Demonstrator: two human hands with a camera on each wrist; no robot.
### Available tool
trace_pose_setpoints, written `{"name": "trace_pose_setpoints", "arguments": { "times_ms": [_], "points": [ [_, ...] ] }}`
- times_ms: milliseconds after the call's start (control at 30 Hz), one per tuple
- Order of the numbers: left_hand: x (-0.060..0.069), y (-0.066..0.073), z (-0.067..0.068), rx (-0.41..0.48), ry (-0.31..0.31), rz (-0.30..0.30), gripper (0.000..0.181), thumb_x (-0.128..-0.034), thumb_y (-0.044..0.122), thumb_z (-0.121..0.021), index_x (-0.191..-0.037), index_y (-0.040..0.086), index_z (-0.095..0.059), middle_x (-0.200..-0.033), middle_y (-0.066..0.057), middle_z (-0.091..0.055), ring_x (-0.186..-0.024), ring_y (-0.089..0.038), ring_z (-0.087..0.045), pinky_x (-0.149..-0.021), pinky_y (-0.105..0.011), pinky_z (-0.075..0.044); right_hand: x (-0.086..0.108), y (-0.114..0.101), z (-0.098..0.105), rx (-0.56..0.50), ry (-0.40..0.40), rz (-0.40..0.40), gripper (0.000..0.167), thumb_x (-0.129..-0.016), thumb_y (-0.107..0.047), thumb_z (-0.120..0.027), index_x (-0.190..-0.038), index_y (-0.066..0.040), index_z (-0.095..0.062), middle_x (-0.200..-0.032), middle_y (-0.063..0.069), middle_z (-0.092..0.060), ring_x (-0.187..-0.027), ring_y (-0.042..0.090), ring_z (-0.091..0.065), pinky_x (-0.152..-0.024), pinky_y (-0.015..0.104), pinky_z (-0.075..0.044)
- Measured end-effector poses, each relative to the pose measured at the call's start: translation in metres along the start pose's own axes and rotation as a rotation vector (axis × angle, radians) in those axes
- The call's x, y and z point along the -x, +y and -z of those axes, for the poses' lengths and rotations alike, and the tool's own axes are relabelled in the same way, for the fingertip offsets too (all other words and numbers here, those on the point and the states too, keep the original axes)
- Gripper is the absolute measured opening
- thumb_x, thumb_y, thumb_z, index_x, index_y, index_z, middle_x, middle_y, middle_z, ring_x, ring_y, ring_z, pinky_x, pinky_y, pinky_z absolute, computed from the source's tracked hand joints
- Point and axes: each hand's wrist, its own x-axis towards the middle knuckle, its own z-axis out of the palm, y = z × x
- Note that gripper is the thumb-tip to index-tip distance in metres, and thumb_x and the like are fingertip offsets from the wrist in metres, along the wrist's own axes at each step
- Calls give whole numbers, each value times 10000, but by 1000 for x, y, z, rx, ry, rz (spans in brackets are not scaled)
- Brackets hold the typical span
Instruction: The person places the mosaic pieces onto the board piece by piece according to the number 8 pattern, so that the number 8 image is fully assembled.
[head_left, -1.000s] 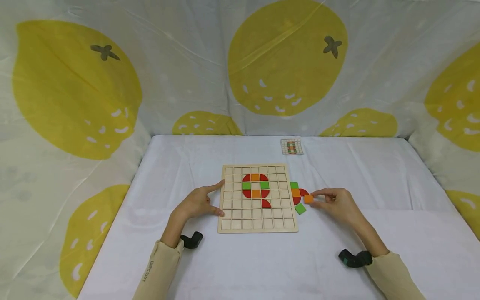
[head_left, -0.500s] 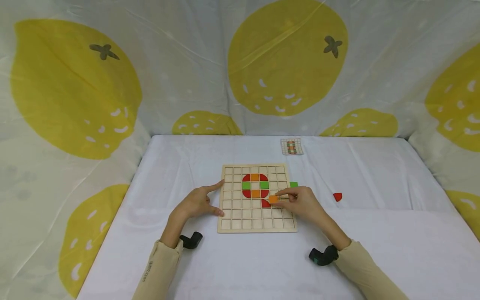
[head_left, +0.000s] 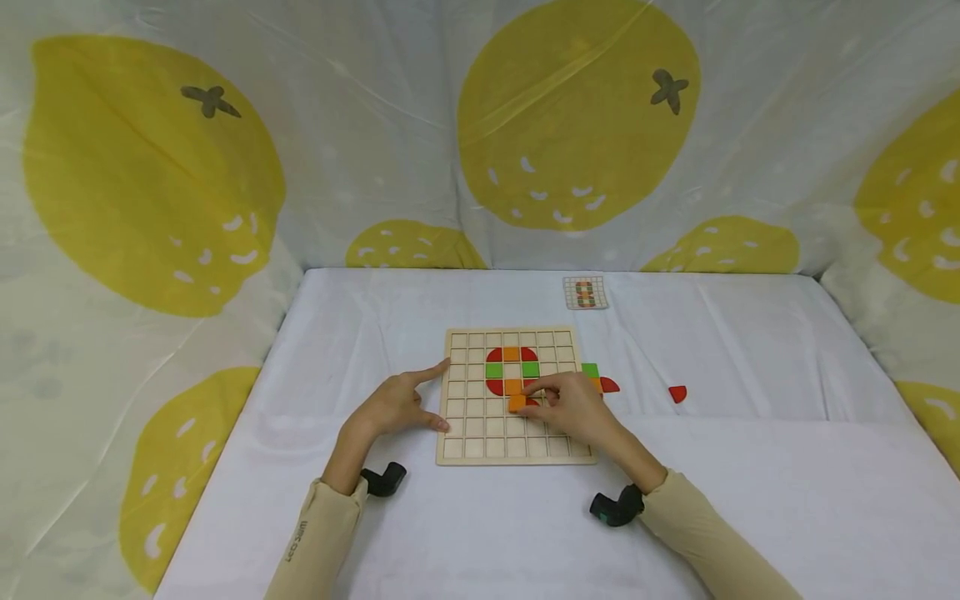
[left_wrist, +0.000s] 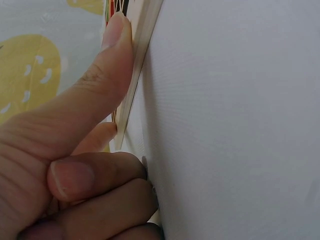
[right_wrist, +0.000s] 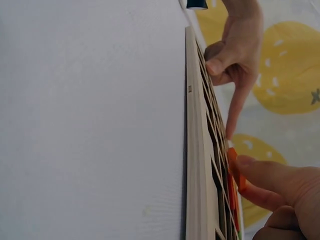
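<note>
In the head view, a wooden grid board (head_left: 472,450) lies on the white table. Red rounded tiles (head_left: 494,387) and green and orange square tiles (head_left: 530,369) form a ring in its upper middle cells. My right hand (head_left: 577,408) pinches an orange square tile (head_left: 517,403) between thumb and index finger, just below the ring. The right wrist view shows this orange tile (right_wrist: 236,167) tilted at the board's surface. One red tile by it is partly hidden by my fingers. My left hand (head_left: 393,406) rests its spread thumb and index finger on the board's left edge; its other fingers are curled under.
Right of the board lie a green tile (head_left: 590,369), a red tile (head_left: 610,385) and an orange one partly behind my hand. Farther right is a lone red tile (head_left: 678,393). A small pattern card (head_left: 585,293) lies at the back. Lemon-print cloth surrounds the table.
My right hand has carried the orange square tile leftward from the loose tiles to the board, below the ring. My left hand has stayed at the board's left edge.
</note>
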Motion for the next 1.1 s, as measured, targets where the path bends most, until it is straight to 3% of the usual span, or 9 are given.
{"name": "trace_pose_setpoints", "arguments": {
  "times_ms": [333,1100],
  "points": [
    [0,0,0,2,-4,-9,1087,-717,341,-948,-1621,298,-347,-592,60,-273,-564,-115,-266,-566,-263,-262,2,5,-1,-69,-46,-13,266,-834,-303,-881,-1042,-147,-820,-553,-63,-295,-503,91,-258,-504,225,-193],
    [1,2,0,4,-7,0,1087,-712,334,-954,-1619,296,-355,-592,58,-273,-572,-115,-277,-570,-266,-260,4,3,-7,-75,-54,-27,241,-860,-268,-861,-1076,-171,-824,-551,-70,-313,-506,66,-303,-502,217,-201]
  ]
}}
